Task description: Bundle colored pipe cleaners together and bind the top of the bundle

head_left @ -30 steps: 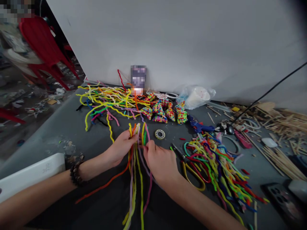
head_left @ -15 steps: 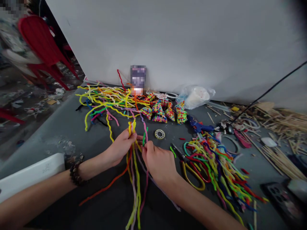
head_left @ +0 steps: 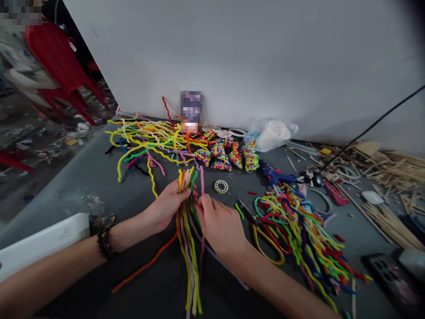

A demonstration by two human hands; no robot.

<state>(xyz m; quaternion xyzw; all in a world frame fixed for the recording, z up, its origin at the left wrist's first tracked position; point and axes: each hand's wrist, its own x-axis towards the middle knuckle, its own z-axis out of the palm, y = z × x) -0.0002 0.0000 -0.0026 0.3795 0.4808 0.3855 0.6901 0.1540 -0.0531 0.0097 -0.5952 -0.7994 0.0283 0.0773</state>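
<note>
My left hand (head_left: pixel 170 203) is closed around a bundle of pipe cleaners (head_left: pixel 190 261) in yellow, pink, orange and other colours. Their short upper ends fan out above the thumb, and the long ends hang down over the dark table edge. A green pipe cleaner (head_left: pixel 194 179) stands at the right side of this bundle. Close by, my right hand (head_left: pixel 221 223) pinches a pink pipe cleaner (head_left: pixel 202 179) whose tip points up. Its lower part passes behind the fingers. An orange pipe cleaner (head_left: pixel 146 266) from the bundle bends away to the lower left.
Loose yellow pipe cleaners (head_left: pixel 142 133) lie at the back left, near several multicoloured woven pieces (head_left: pixel 219 153). A tape roll (head_left: pixel 221 186), scissors (head_left: pixel 262 235), a blue glue gun (head_left: pixel 277 173) and a mixed pipe cleaner pile (head_left: pixel 308 239) are rightward. Wooden sticks (head_left: pixel 385 221) lie far right.
The green pipe cleaner has gone from beside my right fingers into the bundle at my left hand. The bundle's upper ends are more fanned, and its hanging ends have swung slightly right.
</note>
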